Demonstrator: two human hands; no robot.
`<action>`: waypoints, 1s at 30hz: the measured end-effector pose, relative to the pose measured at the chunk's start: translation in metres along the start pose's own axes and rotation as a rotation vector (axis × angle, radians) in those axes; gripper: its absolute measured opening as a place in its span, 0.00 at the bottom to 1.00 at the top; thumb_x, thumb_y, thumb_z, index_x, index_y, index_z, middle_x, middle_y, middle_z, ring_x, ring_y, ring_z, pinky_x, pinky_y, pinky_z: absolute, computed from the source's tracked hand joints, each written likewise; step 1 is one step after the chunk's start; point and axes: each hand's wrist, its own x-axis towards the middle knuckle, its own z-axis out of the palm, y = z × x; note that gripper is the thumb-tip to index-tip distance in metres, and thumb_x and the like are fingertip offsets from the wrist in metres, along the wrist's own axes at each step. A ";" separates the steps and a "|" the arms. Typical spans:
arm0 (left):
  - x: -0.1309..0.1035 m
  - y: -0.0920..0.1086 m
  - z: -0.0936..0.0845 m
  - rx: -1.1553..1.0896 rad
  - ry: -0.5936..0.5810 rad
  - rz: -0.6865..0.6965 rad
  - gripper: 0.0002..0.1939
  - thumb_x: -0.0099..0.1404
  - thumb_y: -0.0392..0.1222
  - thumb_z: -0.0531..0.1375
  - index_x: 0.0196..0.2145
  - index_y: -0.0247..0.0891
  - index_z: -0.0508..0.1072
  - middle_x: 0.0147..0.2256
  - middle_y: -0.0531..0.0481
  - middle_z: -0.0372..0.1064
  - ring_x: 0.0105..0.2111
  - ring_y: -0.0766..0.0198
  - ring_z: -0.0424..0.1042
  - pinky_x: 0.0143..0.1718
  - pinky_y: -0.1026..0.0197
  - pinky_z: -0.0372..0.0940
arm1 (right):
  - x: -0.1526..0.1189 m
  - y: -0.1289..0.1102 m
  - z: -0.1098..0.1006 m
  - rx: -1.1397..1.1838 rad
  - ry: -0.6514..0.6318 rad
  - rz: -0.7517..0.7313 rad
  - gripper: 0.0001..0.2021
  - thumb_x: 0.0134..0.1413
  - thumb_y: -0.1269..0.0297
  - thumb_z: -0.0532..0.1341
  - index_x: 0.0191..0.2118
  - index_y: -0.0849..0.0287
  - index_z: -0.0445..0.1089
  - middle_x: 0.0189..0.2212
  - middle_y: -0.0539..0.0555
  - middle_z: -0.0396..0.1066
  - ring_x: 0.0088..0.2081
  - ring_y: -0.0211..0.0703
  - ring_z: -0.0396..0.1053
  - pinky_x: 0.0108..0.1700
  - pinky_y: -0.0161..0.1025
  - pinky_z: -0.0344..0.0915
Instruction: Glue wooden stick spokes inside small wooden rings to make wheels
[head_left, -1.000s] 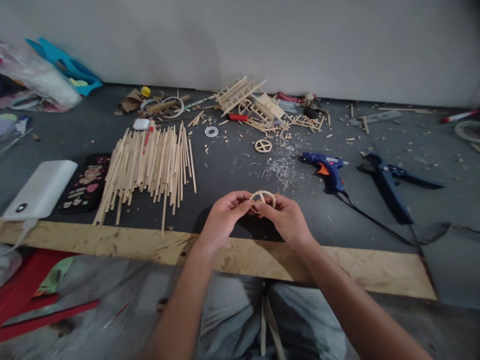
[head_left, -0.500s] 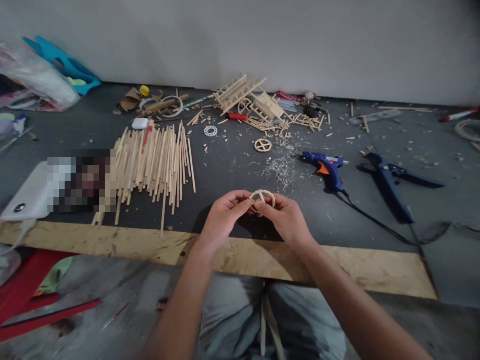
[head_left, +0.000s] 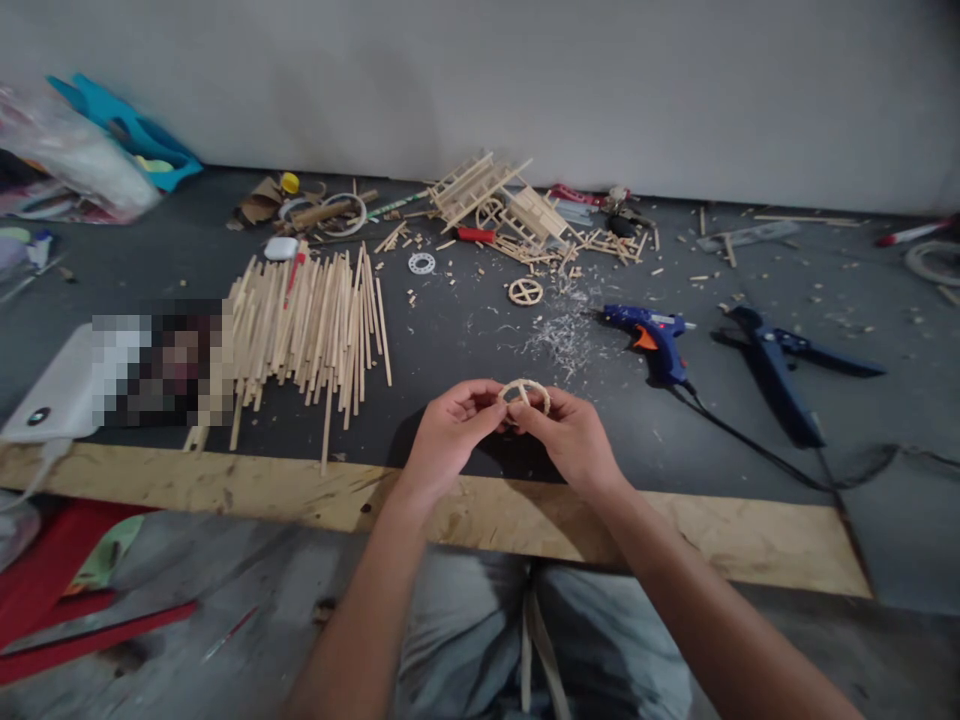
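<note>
Between my two hands, near the front of the dark table, is a small wooden wheel (head_left: 534, 384) with spokes, made of light stick pieces. My left hand (head_left: 455, 432) grips its left side between thumb and fingers. On the other side my right hand (head_left: 571, 435) pinches the rim, its thumb reaching over the lower part. The thumbs hide the wheel's lower edge. Beyond the hands, a second spoked wooden wheel (head_left: 526, 292) lies flat on the table. A white ring with holes (head_left: 421, 263) rests farther left.
Left of my hands lies a pile of thin wooden sticks (head_left: 307, 320). On the right are a blue glue gun (head_left: 651, 335) with a cord and a dark blue cutter (head_left: 780, 370). Wooden stick models (head_left: 487, 190) stand at the back among offcuts. A white power bank (head_left: 71, 385) sits far left.
Almost nothing differs. Both hands keep hold of the wooden wheel in the same place; the view has shifted very slightly.
</note>
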 end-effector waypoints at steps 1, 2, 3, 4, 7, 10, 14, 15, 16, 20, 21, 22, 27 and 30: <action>0.000 0.000 0.000 -0.001 -0.001 0.005 0.09 0.56 0.38 0.63 0.36 0.36 0.74 0.29 0.52 0.72 0.27 0.70 0.69 0.32 0.65 0.64 | 0.000 0.000 0.000 0.000 -0.001 0.000 0.11 0.48 0.56 0.62 0.31 0.59 0.72 0.26 0.50 0.72 0.29 0.37 0.67 0.35 0.36 0.62; 0.000 -0.001 0.000 -0.002 0.000 0.009 0.09 0.56 0.38 0.63 0.36 0.36 0.74 0.29 0.52 0.72 0.27 0.70 0.70 0.33 0.65 0.65 | 0.000 -0.001 0.000 -0.002 0.000 -0.002 0.11 0.48 0.56 0.62 0.30 0.59 0.72 0.26 0.50 0.73 0.28 0.37 0.67 0.35 0.35 0.62; 0.000 -0.001 0.000 -0.003 0.001 0.011 0.09 0.56 0.38 0.64 0.36 0.36 0.74 0.29 0.52 0.73 0.27 0.70 0.70 0.33 0.65 0.65 | 0.000 -0.001 0.000 -0.004 0.001 -0.004 0.10 0.48 0.57 0.62 0.30 0.59 0.72 0.26 0.50 0.73 0.28 0.37 0.67 0.35 0.35 0.62; 0.000 -0.002 0.000 -0.004 0.004 0.012 0.09 0.56 0.38 0.64 0.36 0.36 0.74 0.29 0.52 0.73 0.27 0.70 0.70 0.33 0.65 0.65 | -0.001 -0.001 0.000 -0.006 0.002 -0.007 0.10 0.48 0.57 0.62 0.30 0.59 0.72 0.26 0.50 0.73 0.28 0.37 0.67 0.35 0.35 0.62; 0.000 -0.003 -0.001 -0.010 0.017 0.014 0.08 0.55 0.38 0.64 0.35 0.36 0.75 0.29 0.52 0.73 0.27 0.70 0.70 0.33 0.65 0.65 | 0.000 -0.001 0.000 -0.008 -0.003 -0.012 0.10 0.48 0.57 0.62 0.29 0.59 0.72 0.26 0.50 0.72 0.28 0.36 0.66 0.35 0.35 0.61; 0.000 -0.003 0.000 -0.018 0.026 0.017 0.08 0.55 0.37 0.64 0.35 0.36 0.75 0.29 0.52 0.73 0.27 0.70 0.70 0.33 0.65 0.65 | 0.001 0.001 0.000 -0.010 -0.011 -0.010 0.10 0.49 0.57 0.62 0.30 0.59 0.72 0.26 0.50 0.72 0.28 0.36 0.66 0.35 0.35 0.61; 0.001 -0.002 0.000 -0.043 0.042 0.014 0.08 0.54 0.37 0.64 0.35 0.36 0.75 0.29 0.52 0.73 0.27 0.70 0.69 0.33 0.64 0.65 | 0.001 0.003 0.000 0.038 -0.045 -0.027 0.09 0.50 0.58 0.61 0.33 0.58 0.72 0.29 0.51 0.73 0.30 0.37 0.67 0.36 0.36 0.62; 0.001 -0.002 0.000 -0.052 0.052 0.011 0.09 0.54 0.38 0.64 0.35 0.36 0.75 0.29 0.52 0.73 0.26 0.70 0.69 0.33 0.64 0.65 | 0.001 0.003 0.000 0.066 -0.061 -0.036 0.09 0.50 0.58 0.61 0.34 0.58 0.71 0.29 0.51 0.73 0.31 0.37 0.67 0.37 0.36 0.62; 0.002 -0.002 0.000 -0.058 0.063 0.007 0.09 0.54 0.38 0.64 0.35 0.36 0.75 0.29 0.52 0.73 0.26 0.70 0.69 0.33 0.64 0.65 | 0.001 0.004 0.000 0.093 -0.073 -0.044 0.09 0.50 0.59 0.61 0.34 0.58 0.71 0.30 0.51 0.72 0.32 0.37 0.68 0.37 0.36 0.62; 0.003 -0.003 0.001 -0.050 0.089 0.001 0.09 0.53 0.38 0.65 0.34 0.36 0.75 0.29 0.51 0.73 0.26 0.70 0.68 0.32 0.65 0.64 | 0.002 0.006 0.000 0.134 -0.077 -0.046 0.08 0.50 0.59 0.61 0.35 0.57 0.70 0.31 0.51 0.72 0.33 0.38 0.68 0.38 0.36 0.62; 0.003 -0.003 0.001 -0.046 0.090 0.003 0.09 0.53 0.38 0.65 0.34 0.36 0.75 0.29 0.52 0.72 0.26 0.70 0.68 0.32 0.65 0.64 | 0.002 0.006 0.000 0.135 -0.076 -0.042 0.09 0.50 0.59 0.62 0.35 0.57 0.70 0.31 0.51 0.72 0.33 0.38 0.67 0.38 0.37 0.62; 0.002 -0.003 0.001 -0.043 0.088 0.006 0.09 0.53 0.38 0.65 0.34 0.36 0.75 0.29 0.52 0.72 0.26 0.70 0.69 0.32 0.65 0.64 | 0.002 0.006 0.000 0.135 -0.075 -0.037 0.09 0.50 0.58 0.61 0.36 0.57 0.70 0.32 0.51 0.71 0.33 0.39 0.67 0.38 0.37 0.62; 0.000 -0.003 0.002 -0.034 0.048 0.030 0.07 0.54 0.37 0.64 0.34 0.37 0.75 0.28 0.53 0.73 0.26 0.71 0.70 0.31 0.67 0.65 | 0.001 0.006 -0.002 0.081 -0.032 -0.022 0.10 0.51 0.57 0.61 0.35 0.58 0.70 0.30 0.51 0.70 0.31 0.37 0.65 0.37 0.37 0.61; -0.001 -0.003 0.002 -0.028 0.035 0.041 0.07 0.55 0.37 0.64 0.34 0.37 0.75 0.28 0.53 0.73 0.26 0.72 0.70 0.30 0.68 0.65 | 0.000 0.006 -0.002 0.057 -0.012 -0.010 0.10 0.50 0.57 0.61 0.33 0.59 0.69 0.28 0.50 0.68 0.29 0.36 0.64 0.36 0.36 0.60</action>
